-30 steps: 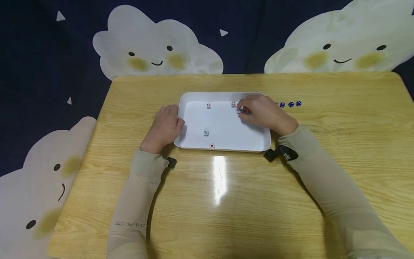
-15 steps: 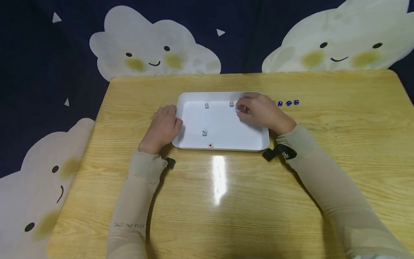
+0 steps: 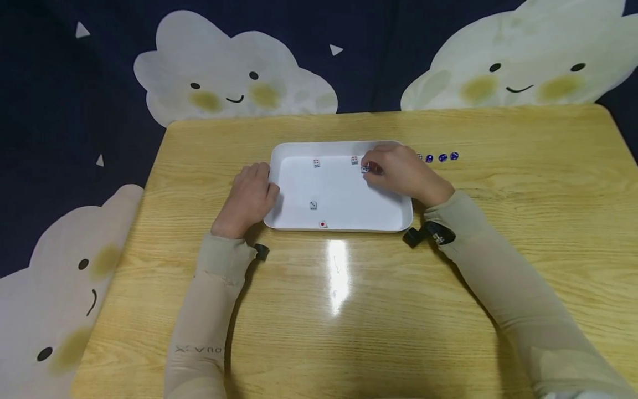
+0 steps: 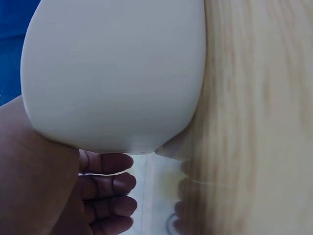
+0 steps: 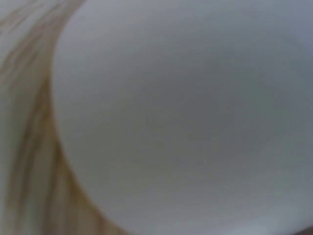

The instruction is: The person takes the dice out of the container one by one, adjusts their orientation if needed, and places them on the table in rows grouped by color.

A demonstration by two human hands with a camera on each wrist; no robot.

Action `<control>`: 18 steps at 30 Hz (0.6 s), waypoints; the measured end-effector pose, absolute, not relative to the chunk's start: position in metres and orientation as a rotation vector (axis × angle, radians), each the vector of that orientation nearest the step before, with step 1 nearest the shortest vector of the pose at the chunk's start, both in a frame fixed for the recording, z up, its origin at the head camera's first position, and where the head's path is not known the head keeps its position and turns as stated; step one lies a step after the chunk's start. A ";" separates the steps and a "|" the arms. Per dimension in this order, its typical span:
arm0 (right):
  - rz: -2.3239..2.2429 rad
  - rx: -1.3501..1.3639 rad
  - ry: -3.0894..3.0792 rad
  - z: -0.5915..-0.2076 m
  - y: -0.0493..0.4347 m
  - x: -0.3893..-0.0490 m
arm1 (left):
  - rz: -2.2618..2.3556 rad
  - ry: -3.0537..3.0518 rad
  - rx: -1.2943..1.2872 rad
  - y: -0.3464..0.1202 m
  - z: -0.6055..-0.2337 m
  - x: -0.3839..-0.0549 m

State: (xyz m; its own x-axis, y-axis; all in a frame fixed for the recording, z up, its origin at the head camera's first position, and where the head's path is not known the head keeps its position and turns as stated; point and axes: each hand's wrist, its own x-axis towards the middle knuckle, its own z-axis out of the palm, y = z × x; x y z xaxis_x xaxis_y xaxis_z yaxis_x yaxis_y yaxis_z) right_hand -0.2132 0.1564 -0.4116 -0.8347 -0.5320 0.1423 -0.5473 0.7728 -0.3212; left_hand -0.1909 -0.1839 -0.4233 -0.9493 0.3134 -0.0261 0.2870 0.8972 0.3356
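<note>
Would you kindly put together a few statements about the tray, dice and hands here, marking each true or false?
1. The right hand pinches a die. True.
2. The blue dice lie inside the white tray. False: they lie on the wooden table, right of it.
3. One die with a single red dot is by the tray's near wall. True.
4. The left hand is apart from the tray. False: it holds the tray's left end.

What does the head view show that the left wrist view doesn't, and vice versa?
Only the head view shows the right hand pinching a die, four loose dice in the white tray, three blue dice on the wooden table and the cloud faces behind. Only the left wrist view shows the undersides of the fingers of the left hand and their reflection. Both show the left hand, white tray and wooden table.
</note>
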 end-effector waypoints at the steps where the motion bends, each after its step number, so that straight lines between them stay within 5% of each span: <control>1: 0.549 0.889 -2.916 -0.411 0.156 -0.213 | 0.510 2.981 0.471 -0.184 -0.423 -0.191; 18: 0.610 0.900 -2.870 -0.413 0.157 -0.213 | 0.525 2.985 0.467 -0.184 -0.423 -0.191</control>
